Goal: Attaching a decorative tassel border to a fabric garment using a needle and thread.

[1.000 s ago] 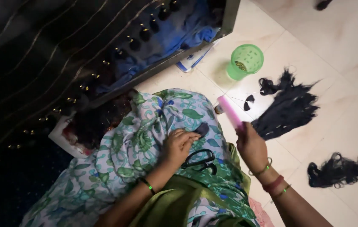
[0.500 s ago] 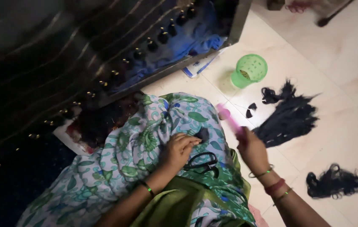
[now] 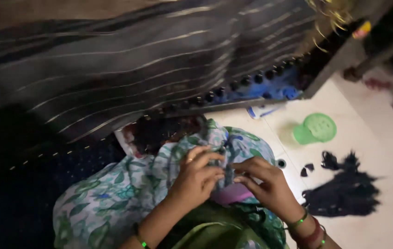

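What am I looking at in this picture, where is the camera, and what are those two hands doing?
There is no machine here. The camera sits on a person's head and looks down at that person's own lap and hands. The left hand and the right hand meet over a green and white floral cloth draped across the lap, and both pinch a small dark strand between them; what it is cannot be told. A pink object lies just under the hands. On the pale tiled floor to the right stand a small green plastic basket and a loose pile of black hair. Dark striped fabric hangs above.
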